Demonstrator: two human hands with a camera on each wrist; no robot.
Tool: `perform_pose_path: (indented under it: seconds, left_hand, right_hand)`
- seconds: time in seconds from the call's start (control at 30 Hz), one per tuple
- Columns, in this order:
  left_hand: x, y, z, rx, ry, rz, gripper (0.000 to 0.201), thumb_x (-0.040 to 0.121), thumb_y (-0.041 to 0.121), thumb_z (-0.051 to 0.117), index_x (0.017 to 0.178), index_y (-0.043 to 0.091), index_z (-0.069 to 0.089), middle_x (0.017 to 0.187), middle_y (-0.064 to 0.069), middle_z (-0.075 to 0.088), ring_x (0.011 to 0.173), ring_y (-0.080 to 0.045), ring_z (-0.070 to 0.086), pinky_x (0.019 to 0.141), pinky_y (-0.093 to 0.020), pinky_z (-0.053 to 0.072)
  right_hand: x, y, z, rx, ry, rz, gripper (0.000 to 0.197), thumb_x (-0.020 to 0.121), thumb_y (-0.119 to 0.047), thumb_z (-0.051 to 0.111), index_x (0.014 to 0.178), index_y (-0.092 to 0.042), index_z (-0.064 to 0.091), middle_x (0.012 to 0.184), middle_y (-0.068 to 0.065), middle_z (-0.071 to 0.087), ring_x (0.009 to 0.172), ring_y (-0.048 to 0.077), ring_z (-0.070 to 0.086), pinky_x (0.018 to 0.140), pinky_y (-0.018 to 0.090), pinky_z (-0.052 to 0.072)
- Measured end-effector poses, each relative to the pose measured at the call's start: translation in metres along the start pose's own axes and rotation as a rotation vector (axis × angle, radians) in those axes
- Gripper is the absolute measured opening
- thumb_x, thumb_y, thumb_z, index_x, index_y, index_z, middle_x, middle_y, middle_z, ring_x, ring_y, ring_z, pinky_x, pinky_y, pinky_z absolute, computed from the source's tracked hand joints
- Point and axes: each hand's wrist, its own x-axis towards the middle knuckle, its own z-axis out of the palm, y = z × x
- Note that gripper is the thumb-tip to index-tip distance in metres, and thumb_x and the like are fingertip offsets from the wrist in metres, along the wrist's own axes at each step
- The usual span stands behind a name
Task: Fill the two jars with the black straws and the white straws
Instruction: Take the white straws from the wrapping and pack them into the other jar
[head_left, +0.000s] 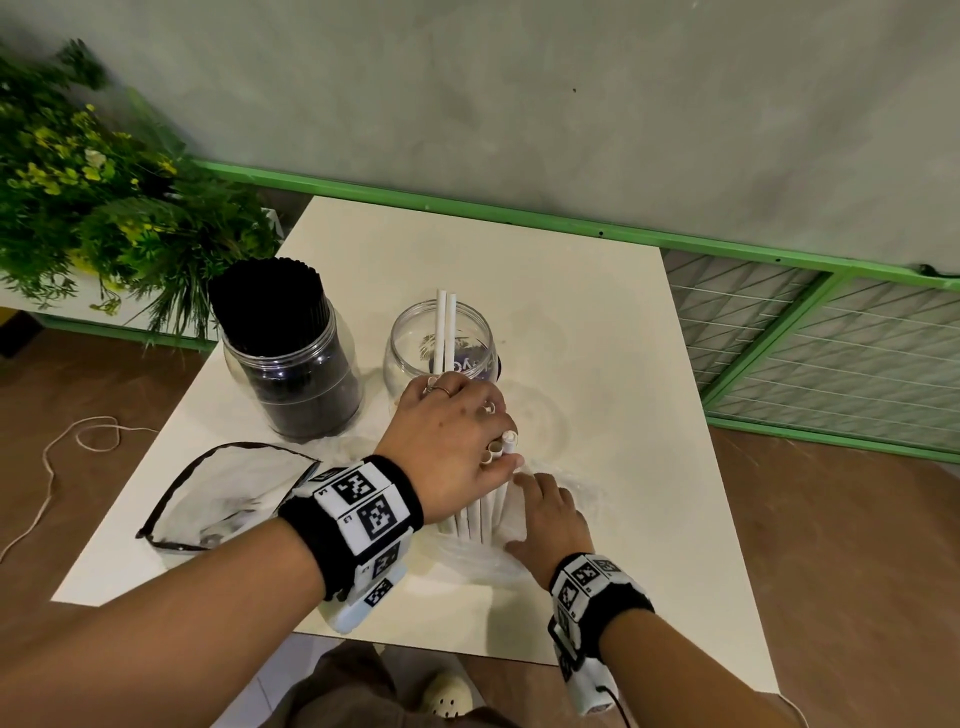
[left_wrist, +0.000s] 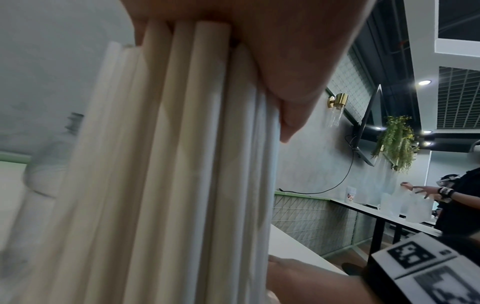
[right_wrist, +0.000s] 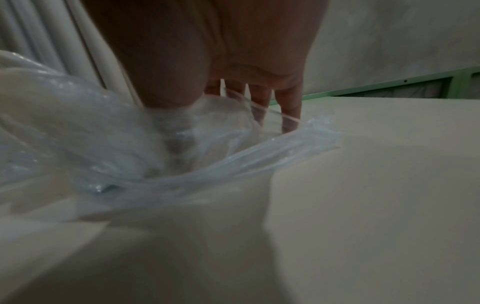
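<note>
Right hand: my right hand (head_left: 550, 514) sits low in the frame, right of centre, fingers straight and spread, pressing flat on the clear plastic bag (right_wrist: 182, 164) on the table (head_left: 597, 364).
Left hand: my left hand (head_left: 447, 441) is just above and left of it, fingers curled round the tops of a bundle of white straws (head_left: 480, 512); the left wrist view shows the thumb lying across them.
White straws: the bundle stands nearly upright, lower ends down at the bag; I think they rest inside its mouth, but the wrist views are too blurred to be sure.
Other bag: a flat clear bag with a dark edge (head_left: 228, 493) lies at the lower left of the table.
Right jar: the clear jar (head_left: 441, 345) at mid frame, just above my left hand, holds two white straws (head_left: 445, 327) leaning upright.
Left jar: the jar (head_left: 293, 374) to its left is packed with black straws (head_left: 270, 306) that stick out above its rim.
Far side: green plants (head_left: 93, 197) fill the upper left, and a green rail (head_left: 519, 215) runs along the grey wall behind the table.
</note>
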Motion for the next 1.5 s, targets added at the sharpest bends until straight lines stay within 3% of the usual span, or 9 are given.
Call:
perform_pose_path:
  seconds: [0.2,0.37,0.5,0.57,0.63,0.73,0.87,1.2,1.5]
  left_hand:
    - [-0.005,-0.008,-0.001,-0.001,0.010,-0.057,0.033,0.078,0.057,0.049,0.087,0.033,0.070,0.127,0.004,0.053,0.120,-0.025,0.047,0.088,-0.043,0.041]
    - [-0.008,-0.013,-0.001,0.013,-0.022,-0.124,0.035,0.078,0.060,0.047,0.092,0.036,0.069,0.142,0.004,0.043,0.134,-0.032,0.035,0.099,-0.050,0.036]
    - [-0.006,-0.007,-0.003,0.017,0.006,-0.138,0.036,0.076,0.059,0.047,0.086,0.033,0.070,0.130,0.006,0.051,0.120,-0.025,0.044,0.085,-0.044,0.045]
    - [-0.007,-0.004,-0.003,0.008,0.032,-0.141,0.035,0.076,0.059,0.047,0.083,0.032,0.069,0.127,0.008,0.052,0.114,-0.022,0.044,0.081,-0.040,0.044]
    - [-0.007,-0.001,-0.002,-0.008,0.059,-0.132,0.034,0.076,0.058,0.048,0.079,0.031,0.067,0.125,0.010,0.052,0.111,-0.021,0.044,0.078,-0.038,0.043]
    - [-0.007,0.006,-0.001,-0.043,0.084,-0.101,0.030,0.077,0.055,0.050,0.078,0.030,0.066,0.123,0.009,0.053,0.109,-0.022,0.047,0.077,-0.038,0.042]
    - [-0.005,0.014,-0.002,-0.104,0.113,-0.092,0.027,0.078,0.052,0.052,0.080,0.029,0.067,0.124,0.010,0.053,0.110,-0.021,0.048,0.078,-0.037,0.042]
    - [-0.003,0.004,-0.028,-0.208,0.164,-0.097,0.032,0.081,0.051,0.047,0.081,0.026,0.066,0.126,0.013,0.050,0.112,-0.017,0.046,0.084,-0.042,0.044]
    - [0.007,-0.027,-0.107,-0.118,0.225,-0.046,0.031,0.080,0.049,0.050,0.074,0.022,0.063,0.123,0.009,0.054,0.102,-0.020,0.054,0.082,-0.044,0.045]
  right_hand:
    - [-0.003,-0.001,-0.001,0.015,0.021,-0.044,0.064,0.078,0.011,0.048,0.131,-0.023,0.036,0.125,0.003,0.037,0.103,0.024,0.048,0.076,0.035,0.051]
    - [-0.003,0.009,-0.003,0.094,0.028,-0.109,0.079,0.070,0.018,0.043,0.131,-0.033,0.039,0.146,-0.001,0.014,0.113,0.025,0.048,0.074,0.025,0.046]
    - [0.002,0.009,-0.005,0.412,0.088,-0.101,0.075,0.071,0.018,0.033,0.129,-0.026,0.053,0.134,-0.002,0.047,0.117,0.016,0.049,0.096,0.018,0.039]
    - [0.001,0.004,-0.009,0.618,0.169,-0.055,0.066,0.073,0.019,0.030,0.115,-0.020,0.064,0.115,-0.006,0.058,0.103,0.005,0.054,0.089,0.003,0.033]
    - [0.000,-0.003,-0.013,0.827,0.202,0.046,0.059,0.074,0.021,0.029,0.098,-0.016,0.068,0.100,-0.009,0.063,0.090,0.001,0.056,0.078,-0.001,0.034]
    - [-0.002,-0.009,-0.014,1.036,0.210,0.197,0.054,0.071,0.022,0.027,0.083,-0.012,0.067,0.087,-0.009,0.064,0.079,0.006,0.056,0.068,0.008,0.040]
    - [0.001,-0.012,-0.012,1.091,0.206,0.221,0.054,0.069,0.020,0.029,0.073,-0.020,0.064,0.084,-0.004,0.063,0.072,0.012,0.054,0.062,0.022,0.039]
    - [0.008,-0.033,-0.040,1.234,0.207,0.097,0.047,0.067,0.019,0.031,0.083,-0.006,0.067,0.084,0.012,0.067,0.063,0.021,0.050,0.058,0.029,0.037]
    - [0.013,-0.093,-0.090,1.396,0.196,-0.109,0.048,0.071,0.023,0.034,0.073,-0.015,0.064,0.072,-0.002,0.060,0.060,0.015,0.047,0.052,0.023,0.035]
